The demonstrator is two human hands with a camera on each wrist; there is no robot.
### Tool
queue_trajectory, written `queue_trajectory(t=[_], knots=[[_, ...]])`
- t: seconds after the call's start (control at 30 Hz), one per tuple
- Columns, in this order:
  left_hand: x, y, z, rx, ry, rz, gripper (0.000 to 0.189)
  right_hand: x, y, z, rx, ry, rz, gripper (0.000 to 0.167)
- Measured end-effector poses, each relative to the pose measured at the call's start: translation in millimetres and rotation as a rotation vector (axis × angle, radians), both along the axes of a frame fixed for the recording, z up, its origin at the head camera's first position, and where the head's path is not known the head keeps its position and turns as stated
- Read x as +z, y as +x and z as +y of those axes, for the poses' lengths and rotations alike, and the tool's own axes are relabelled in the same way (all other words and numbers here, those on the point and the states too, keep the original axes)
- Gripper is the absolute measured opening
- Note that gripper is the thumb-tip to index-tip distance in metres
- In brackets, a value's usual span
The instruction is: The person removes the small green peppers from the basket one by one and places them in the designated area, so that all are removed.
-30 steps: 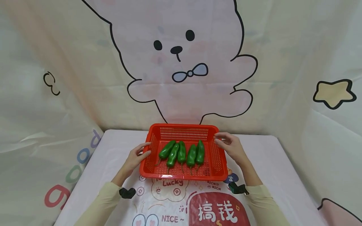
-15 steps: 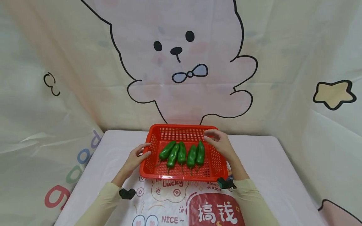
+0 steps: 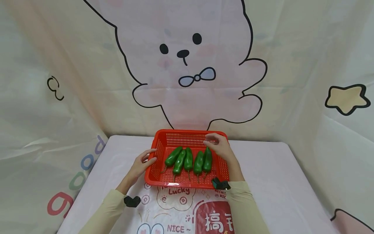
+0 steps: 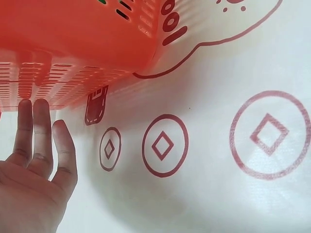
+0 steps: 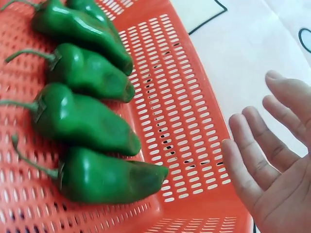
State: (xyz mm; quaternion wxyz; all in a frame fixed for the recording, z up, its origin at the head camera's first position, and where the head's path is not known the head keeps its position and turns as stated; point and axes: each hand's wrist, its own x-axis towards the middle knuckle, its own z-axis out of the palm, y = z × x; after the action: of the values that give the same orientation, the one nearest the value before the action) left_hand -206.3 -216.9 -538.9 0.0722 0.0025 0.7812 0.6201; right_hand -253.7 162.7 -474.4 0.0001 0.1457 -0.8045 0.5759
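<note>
Several green peppers point(image 3: 179, 162) lie side by side in a red perforated plastic basket point(image 3: 187, 131), their stems pointing to the near side. My left hand point(image 3: 140, 164) is at the basket's left wall, with fingertips right at the rim. In the left wrist view, its straight fingers point(image 4: 42, 131) reach up to the outer side of the basket. My right hand point(image 3: 220, 149) hovers over the basket's back right part, above the rightmost pepper point(image 3: 207, 162), fingers relaxed and holding nothing. The right wrist view shows that hand point(image 5: 279, 179) beyond the basket's edge, spread and apart from the peppers.
A white table cover point(image 3: 268, 175) with printed red drawings and lettering lies under the basket. Cloth curtains point(image 3: 292, 65) with cartoon prints stand behind and at both sides. Each wrist carries a small black camera point(image 3: 132, 201) near the sleeve.
My right hand has moved left and inward, from the basket's right rim to above its inside near the rightmost pepper. My left hand, the basket and the peppers have stayed in place.
</note>
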Motion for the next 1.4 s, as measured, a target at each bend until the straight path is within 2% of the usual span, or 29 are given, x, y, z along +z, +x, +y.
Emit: queue_trajectory(t=[0.13,0.3,0.47,0.67,0.97,1.4], knots=[[-1.0,1.0,0.0,0.001,0.010,-0.014,0.051,-4.7,-5.0,-2,-0.023,-0.006,-0.035,0.035],[-1.0,2.2,0.6,0.020,0.009,-0.025,0.050,-16.2,-8.2,-3,-0.128,-0.025,-0.097,0.041],[-1.5,2.7,1.4,0.025,-0.004,-0.020,0.049,-30.3,-8.1,-6,-0.213,0.004,-0.138,0.044],[-3.5,1.6,1.4,0.015,-0.001,-0.003,0.051,-40.6,-9.8,-12,-0.234,0.007,-0.180,0.051],[-1.2,1.9,2.2,0.015,0.002,-0.002,0.051,-41.9,-14.2,-14,-0.230,0.043,-0.217,0.058],[-1.2,1.0,0.0,0.002,0.008,0.004,0.051,-49.5,-19.3,-13,-0.211,0.103,-0.237,0.060]])
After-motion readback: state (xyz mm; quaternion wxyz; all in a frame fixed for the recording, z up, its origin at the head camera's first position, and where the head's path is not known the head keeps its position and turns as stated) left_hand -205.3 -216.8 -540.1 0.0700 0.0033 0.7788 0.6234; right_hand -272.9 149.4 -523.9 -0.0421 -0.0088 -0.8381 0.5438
